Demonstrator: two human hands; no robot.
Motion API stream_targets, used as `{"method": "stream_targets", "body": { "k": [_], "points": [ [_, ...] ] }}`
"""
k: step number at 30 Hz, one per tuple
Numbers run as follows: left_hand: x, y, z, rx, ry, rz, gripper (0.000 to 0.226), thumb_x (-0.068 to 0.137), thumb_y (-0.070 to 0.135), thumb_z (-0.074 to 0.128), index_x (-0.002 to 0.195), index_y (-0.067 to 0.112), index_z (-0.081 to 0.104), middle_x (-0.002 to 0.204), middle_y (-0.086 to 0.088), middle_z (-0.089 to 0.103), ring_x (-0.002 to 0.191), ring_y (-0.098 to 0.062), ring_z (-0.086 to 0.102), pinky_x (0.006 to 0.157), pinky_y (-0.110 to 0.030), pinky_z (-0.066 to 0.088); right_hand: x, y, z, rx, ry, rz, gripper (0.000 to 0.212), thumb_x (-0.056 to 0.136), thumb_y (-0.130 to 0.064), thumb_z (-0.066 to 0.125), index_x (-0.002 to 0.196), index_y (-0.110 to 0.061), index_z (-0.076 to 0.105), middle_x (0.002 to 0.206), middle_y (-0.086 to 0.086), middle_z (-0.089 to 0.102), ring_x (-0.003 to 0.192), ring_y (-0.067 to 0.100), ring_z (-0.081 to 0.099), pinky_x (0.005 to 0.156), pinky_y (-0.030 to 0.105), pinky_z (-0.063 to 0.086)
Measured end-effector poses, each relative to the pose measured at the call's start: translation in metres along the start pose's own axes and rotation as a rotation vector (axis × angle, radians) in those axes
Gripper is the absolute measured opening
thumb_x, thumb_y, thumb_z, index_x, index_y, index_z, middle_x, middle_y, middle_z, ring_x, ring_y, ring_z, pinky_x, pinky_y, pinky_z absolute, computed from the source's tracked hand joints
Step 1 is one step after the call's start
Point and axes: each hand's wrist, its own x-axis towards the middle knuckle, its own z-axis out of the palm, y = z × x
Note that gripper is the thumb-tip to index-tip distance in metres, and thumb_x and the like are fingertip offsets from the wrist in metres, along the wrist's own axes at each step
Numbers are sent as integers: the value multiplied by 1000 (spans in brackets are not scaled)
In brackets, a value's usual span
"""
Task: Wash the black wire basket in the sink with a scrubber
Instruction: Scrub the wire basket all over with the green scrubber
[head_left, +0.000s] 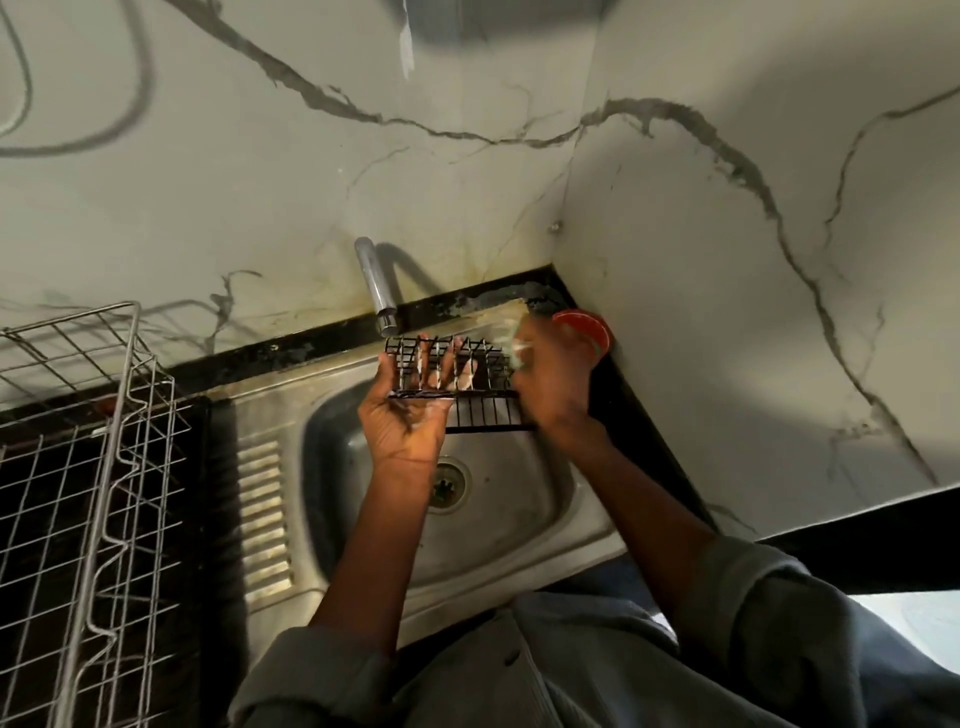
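A small black wire basket (485, 410) is held above the steel sink (524, 525), just below the tap spout. My left hand (408, 415) supports it from the left, with fingers spread behind the wires. My right hand (548, 382) presses a pale, soapy scrubber (514, 345) against the basket's upper right corner. The scrubber is blurred and mostly hidden by my fingers.
A chrome tap (375, 283) juts from the marble wall above the sink. A red round container (589, 327) sits in the back right corner. A large silver wire rack (88, 467) stands on the black counter at the left. The drain (448, 483) lies below the basket.
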Motion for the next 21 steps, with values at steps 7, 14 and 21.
{"method": "stream_targets", "body": {
  "k": [7,14,21],
  "points": [
    [5,0,3,-12,-7,0,17,95,15,62,104,5,73,126,-20,70,120,-51,65,107,-72,41,-25,-19,8,121,11,-41,36,75,6,68,102,-17,62,102,0,67,95,19,59,78,37,51],
    [1,3,1,-81,101,48,21,99,16,59,100,3,75,115,-23,75,112,-50,68,102,-70,45,-32,-10,10,89,-44,-117,68,80,3,70,142,-18,51,131,5,64,116,22,60,96,42,53],
    [3,-2,-3,-71,118,46,20,89,15,67,106,4,73,125,-20,70,124,-48,64,110,-68,42,-43,-17,15,105,-104,-75,38,86,1,62,117,-20,70,113,0,67,105,17,62,88,28,50]
  ]
}}
